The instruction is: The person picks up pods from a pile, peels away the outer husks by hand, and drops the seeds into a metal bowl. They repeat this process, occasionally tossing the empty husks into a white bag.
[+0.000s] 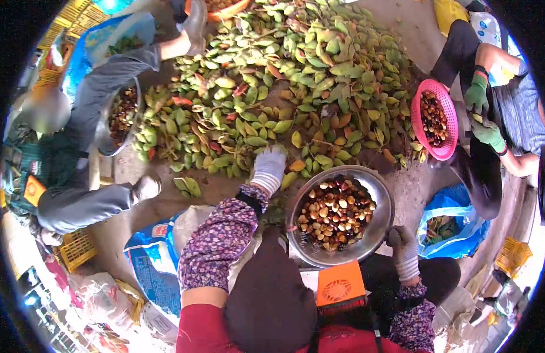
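My left hand point(269, 165), in a pale striped glove, reaches to the near edge of a large pile of green seed pods point(255, 126). It touches the pods there, and its fingertips are hidden from me. My right hand point(403, 250), in a grey glove with a dark palm, is raised just right of a metal bowl point(385, 203). Its fingers are curled, and whatever may be in them cannot be made out. Inside the bowl lie many brown and pale shelled seeds point(334, 213).
A person at the right wears green gloves point(477, 94) beside a pink basket point(416, 117) of seeds. On the left another person's legs point(87, 206) flank a metal basin point(105, 144). Blue bags point(152, 265) lie nearby, and an orange box point(341, 283) is close to my lap.
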Demonstrator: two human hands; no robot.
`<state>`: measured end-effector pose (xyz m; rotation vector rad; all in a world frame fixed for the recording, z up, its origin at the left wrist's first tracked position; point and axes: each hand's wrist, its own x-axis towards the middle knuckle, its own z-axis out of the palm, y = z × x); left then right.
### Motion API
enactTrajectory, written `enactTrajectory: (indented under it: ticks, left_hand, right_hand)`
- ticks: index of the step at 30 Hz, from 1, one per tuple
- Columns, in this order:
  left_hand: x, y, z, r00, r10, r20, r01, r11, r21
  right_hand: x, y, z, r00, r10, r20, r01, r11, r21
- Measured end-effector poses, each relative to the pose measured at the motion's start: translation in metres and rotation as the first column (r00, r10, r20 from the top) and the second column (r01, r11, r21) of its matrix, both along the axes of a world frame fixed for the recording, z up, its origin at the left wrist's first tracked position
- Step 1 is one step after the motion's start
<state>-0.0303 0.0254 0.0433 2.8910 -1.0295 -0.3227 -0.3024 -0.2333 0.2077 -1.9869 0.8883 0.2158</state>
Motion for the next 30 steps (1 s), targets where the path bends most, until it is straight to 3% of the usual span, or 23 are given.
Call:
enactTrajectory:
  ticks: [2,3,4,8,10,12,14,15,16,17,18,19,20,21,22,23,25,26,28,29,30]
  left_hand:
    - [-0.001,-0.015,-0.029,0.996,0.082,-0.045,-0.073,0.982,0.175]
    - [-0.007,-0.014,-0.038,0.987,0.116,0.114,-0.127,0.987,0.098]
    - [-0.007,-0.011,-0.046,0.987,0.139,0.083,-0.141,0.99,0.015]
    - [0.007,0.011,-0.034,0.995,0.049,0.088,-0.05,0.999,0.009]
    - [0.005,0.023,-0.039,0.966,-0.036,0.257,0.07,0.99,-0.125]
    - [0.003,0.034,-0.05,0.986,0.0,0.169,0.033,0.981,-0.191]
    - [0.001,0.046,-0.083,0.969,0.236,0.074,-0.203,0.931,-0.304]
    - [-0.006,0.044,-0.056,0.971,0.238,0.028,-0.199,0.866,-0.458]
    - [-0.01,0.037,-0.027,0.973,0.228,0.026,-0.192,0.871,-0.452]
    - [-0.015,0.027,0.001,0.932,0.236,-0.276,-0.354,0.762,-0.543]
    - [-0.022,0.02,0.014,0.812,0.181,-0.556,-0.527,0.636,-0.564]
    - [-0.027,0.015,0.018,0.679,0.012,-0.734,-0.628,0.526,-0.573]
    - [-0.03,0.013,0.023,0.673,-0.005,-0.74,-0.623,0.536,-0.57]
    - [-0.029,0.011,0.041,0.403,-0.212,-0.89,-0.688,0.572,-0.448]
    - [-0.033,0.008,0.053,0.073,-0.378,-0.923,-0.709,0.631,-0.315]
    - [-0.04,0.004,0.056,0.062,-0.385,-0.921,-0.706,0.635,-0.313]
    - [-0.05,-0.003,0.06,-0.118,-0.454,-0.883,-0.707,0.662,-0.246]
    - [-0.05,-0.006,0.061,-0.126,-0.454,-0.882,-0.705,0.667,-0.242]
    - [-0.048,-0.013,0.063,0.344,-0.561,-0.753,-0.254,0.717,-0.65]
    - [-0.054,-0.016,0.063,0.149,-0.401,-0.904,-0.431,0.796,-0.424]
    - [-0.056,-0.021,0.065,0.145,-0.402,-0.904,-0.431,0.797,-0.423]
  right_hand:
    - [0.0,0.002,-0.008,0.998,-0.066,0.012,0.065,0.996,0.056]
    - [0.01,0.005,0.0,0.999,0.01,-0.042,-0.01,1.0,0.007]
    - [0.015,0.009,-0.004,0.997,0.011,-0.071,-0.011,1.0,0.008]
    - [0.038,0.025,-0.02,1.0,0.026,-0.01,-0.025,0.993,0.114]
    - [0.051,0.037,-0.024,0.998,0.064,0.023,-0.067,0.987,0.145]
    - [0.062,0.05,-0.022,0.999,0.016,0.039,-0.023,0.981,0.195]
    - [0.066,0.055,-0.029,0.996,0.053,0.068,-0.068,0.968,0.243]
    - [0.069,0.062,-0.031,0.994,-0.064,0.083,0.025,0.914,0.405]
    - [0.074,0.066,-0.033,0.994,-0.075,0.079,0.036,0.911,0.411]
    - [0.08,0.067,-0.033,0.997,-0.069,0.034,0.05,0.918,0.394]
    - [0.083,0.07,-0.034,0.998,-0.066,-0.013,0.066,0.925,0.374]
    - [0.088,0.079,-0.038,0.987,-0.158,0.025,0.134,0.905,0.405]
    - [0.093,0.081,-0.034,0.99,-0.14,0.03,0.117,0.914,0.389]
    - [0.093,0.085,-0.045,0.984,-0.145,0.106,0.093,0.915,0.393]
    - [0.092,0.087,-0.056,0.973,-0.145,0.18,0.063,0.917,0.394]
    - [0.091,0.087,-0.062,0.973,-0.14,0.185,0.049,0.904,0.424]
    - [0.096,0.091,-0.066,0.976,-0.192,0.103,0.113,0.851,0.512]
    - [0.099,0.091,-0.067,0.975,-0.198,0.097,0.122,0.851,0.511]
    - [0.103,0.092,-0.068,0.987,-0.031,0.157,-0.038,0.907,0.419]
    - [0.106,0.097,-0.067,0.985,-0.027,0.168,-0.034,0.936,0.349]
    - [0.103,0.096,-0.073,0.986,-0.028,0.166,-0.032,0.937,0.348]
